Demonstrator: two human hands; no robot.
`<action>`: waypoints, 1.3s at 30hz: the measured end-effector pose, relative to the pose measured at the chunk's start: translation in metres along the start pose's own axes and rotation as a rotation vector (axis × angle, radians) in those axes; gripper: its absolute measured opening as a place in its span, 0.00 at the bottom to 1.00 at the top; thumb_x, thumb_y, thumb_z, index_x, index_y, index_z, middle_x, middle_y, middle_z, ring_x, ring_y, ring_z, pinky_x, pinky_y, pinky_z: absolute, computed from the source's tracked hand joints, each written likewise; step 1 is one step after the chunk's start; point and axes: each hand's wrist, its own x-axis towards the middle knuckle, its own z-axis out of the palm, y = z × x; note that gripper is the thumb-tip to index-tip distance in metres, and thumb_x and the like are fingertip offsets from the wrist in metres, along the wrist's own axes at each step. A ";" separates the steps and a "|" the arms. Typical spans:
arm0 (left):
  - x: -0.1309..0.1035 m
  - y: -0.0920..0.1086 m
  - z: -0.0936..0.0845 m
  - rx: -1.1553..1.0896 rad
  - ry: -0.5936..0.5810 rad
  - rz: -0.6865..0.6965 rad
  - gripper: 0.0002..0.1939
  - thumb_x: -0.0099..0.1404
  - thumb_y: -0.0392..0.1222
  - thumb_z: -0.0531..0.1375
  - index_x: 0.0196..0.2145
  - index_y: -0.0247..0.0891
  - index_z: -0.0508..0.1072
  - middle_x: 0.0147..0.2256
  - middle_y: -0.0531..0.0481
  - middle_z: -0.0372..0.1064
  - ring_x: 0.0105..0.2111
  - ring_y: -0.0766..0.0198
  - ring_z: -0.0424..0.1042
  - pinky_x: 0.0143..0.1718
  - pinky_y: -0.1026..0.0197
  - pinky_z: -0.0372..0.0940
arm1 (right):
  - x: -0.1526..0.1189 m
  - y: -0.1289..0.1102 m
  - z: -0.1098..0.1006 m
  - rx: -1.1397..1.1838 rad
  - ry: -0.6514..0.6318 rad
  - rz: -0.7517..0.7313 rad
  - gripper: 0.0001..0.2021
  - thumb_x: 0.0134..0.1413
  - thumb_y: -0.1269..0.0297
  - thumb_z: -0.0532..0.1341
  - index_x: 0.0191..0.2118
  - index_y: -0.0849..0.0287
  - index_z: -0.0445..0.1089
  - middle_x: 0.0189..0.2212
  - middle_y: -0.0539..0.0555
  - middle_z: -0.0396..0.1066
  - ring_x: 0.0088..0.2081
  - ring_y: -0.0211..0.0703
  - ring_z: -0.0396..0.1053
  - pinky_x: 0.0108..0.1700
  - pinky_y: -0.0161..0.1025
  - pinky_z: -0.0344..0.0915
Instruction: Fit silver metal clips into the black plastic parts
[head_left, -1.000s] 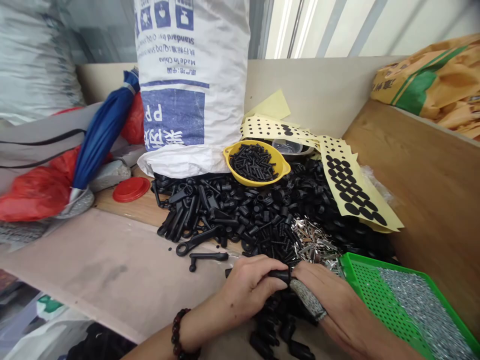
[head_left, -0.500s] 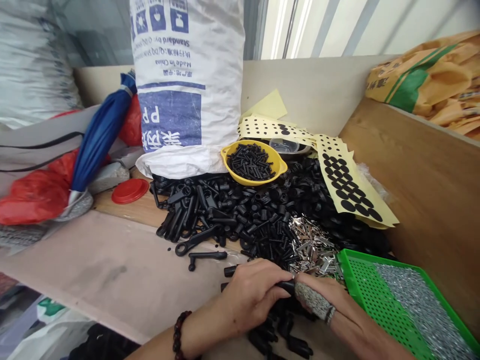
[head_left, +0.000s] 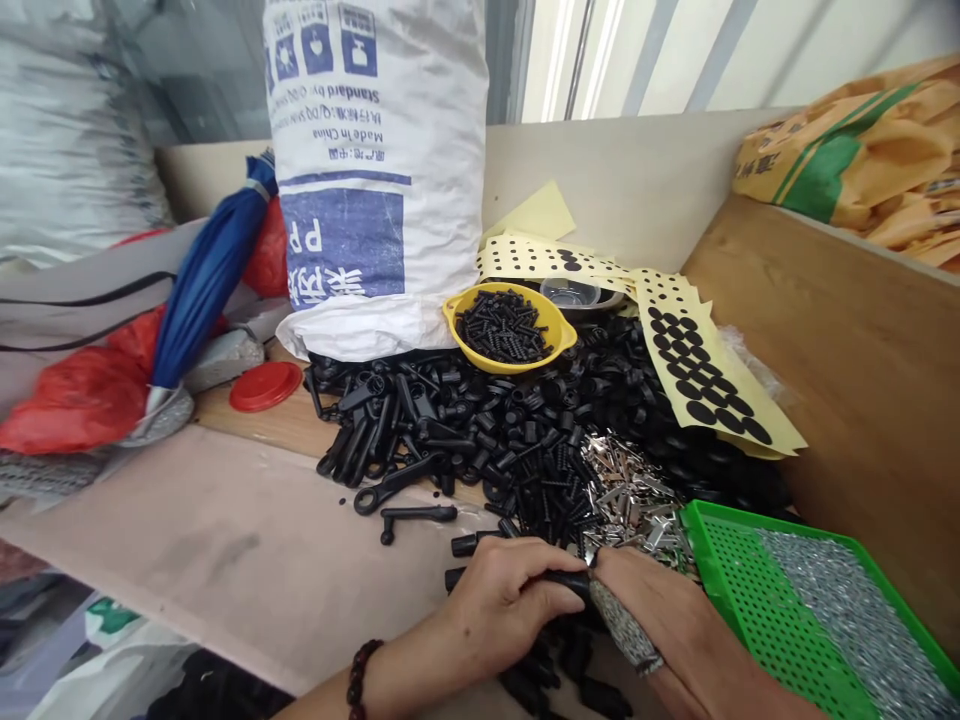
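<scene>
My left hand (head_left: 517, 590) pinches a short, dark cylindrical plastic part (head_left: 564, 578) between thumb and fingers. My right hand (head_left: 660, 610) is closed at the right end of that part, its thumb covered by a grey speckled wrap (head_left: 622, 622). A tiny shiny bit shows at the right fingertips, too small to name. Just left of my left hand, the ends of black plastic tubes (head_left: 465, 544) stick out. More black plastic parts (head_left: 600, 697) lie below the hands, partly hidden. Beyond the fingers is a heap of small silvery metal clips (head_left: 634, 495).
Black plastic cranks and screws (head_left: 480, 430) are heaped behind. A yellow bowl (head_left: 559, 350) holds black screws. At right is a green tray (head_left: 750, 620) with small metal pieces. Dotted sticker sheets (head_left: 679, 405), a white sack (head_left: 442, 180), a red lid (head_left: 265, 386) and a blue umbrella (head_left: 210, 270) surround the heap.
My right hand has turned slightly, so the wrapped thumb now points more steeply along the part's end. My left hand has shifted slightly downward and still grips the black part.
</scene>
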 end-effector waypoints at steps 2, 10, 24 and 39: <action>0.001 -0.002 0.000 -0.192 -0.035 -0.187 0.12 0.57 0.41 0.60 0.37 0.34 0.78 0.28 0.49 0.74 0.28 0.66 0.70 0.31 0.65 0.63 | -0.005 0.004 0.005 -0.061 -0.010 -0.027 0.11 0.61 0.72 0.42 0.34 0.57 0.60 0.27 0.54 0.64 0.29 0.44 0.61 0.32 0.39 0.58; 0.004 -0.006 -0.002 -0.672 -0.131 -0.554 0.25 0.47 0.55 0.66 0.34 0.30 0.75 0.23 0.50 0.69 0.18 0.72 0.62 0.20 0.69 0.55 | 0.005 0.001 -0.004 -0.193 -0.063 -0.073 0.09 0.53 0.77 0.46 0.34 0.59 0.60 0.27 0.54 0.61 0.28 0.46 0.58 0.31 0.40 0.52; -0.002 -0.001 -0.007 -0.392 -0.152 -0.468 0.16 0.50 0.41 0.61 0.37 0.33 0.77 0.22 0.55 0.64 0.22 0.70 0.60 0.25 0.67 0.54 | -0.005 -0.003 -0.007 -0.293 -0.108 -0.070 0.17 0.41 0.85 0.46 0.32 0.57 0.62 0.28 0.53 0.65 0.31 0.45 0.62 0.41 0.46 0.56; -0.012 0.003 -0.002 0.310 0.022 0.428 0.11 0.67 0.36 0.53 0.42 0.30 0.72 0.34 0.41 0.74 0.34 0.61 0.72 0.37 0.62 0.67 | -0.017 -0.015 -0.006 0.255 -0.035 0.346 0.13 0.62 0.58 0.47 0.40 0.51 0.68 0.31 0.53 0.72 0.32 0.47 0.70 0.32 0.37 0.67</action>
